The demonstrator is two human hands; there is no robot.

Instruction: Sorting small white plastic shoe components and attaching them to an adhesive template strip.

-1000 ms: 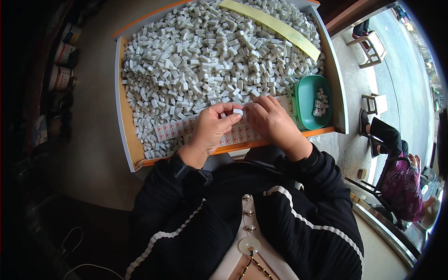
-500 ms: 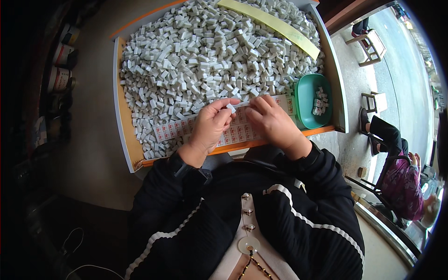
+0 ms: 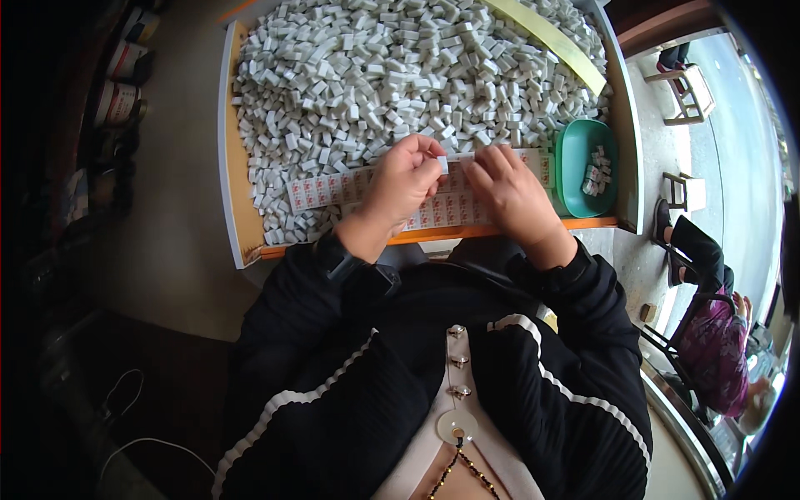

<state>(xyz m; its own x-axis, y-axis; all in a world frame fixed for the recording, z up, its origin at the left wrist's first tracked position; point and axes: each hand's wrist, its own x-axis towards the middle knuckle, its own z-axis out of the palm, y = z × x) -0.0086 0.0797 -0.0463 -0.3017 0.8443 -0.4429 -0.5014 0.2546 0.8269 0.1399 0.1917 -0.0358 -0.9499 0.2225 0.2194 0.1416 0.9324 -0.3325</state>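
My left hand [image 3: 398, 190] is closed, with a small white block [image 3: 442, 164] pinched at its fingertips. Just to its right, my right hand [image 3: 515, 198] has its fingers bent and pressed together; what they hold, if anything, is too small to see. Both hands are above pale sheets of small red printed labels [image 3: 329, 190], which lie along the near side of a shallow wooden box [image 3: 231, 142]. Beyond them, a big heap of white blocks [image 3: 392, 75] fills the box. To the right of my right hand, a green plastic tray [image 3: 573, 187] holds several blocks with red marks [image 3: 597, 172].
A long yellow strip [image 3: 554, 43] lies over the heap at the far right. The box has an orange near edge [image 3: 450, 234]. Wooden stools [image 3: 685, 192] stand on the floor to the right, where a seated person [image 3: 712, 350] is. Round containers [image 3: 117, 102] line the far left.
The view has shifted, so the box appears higher and further right. My left fingers hold the block more upright, closer to my right fingertips.
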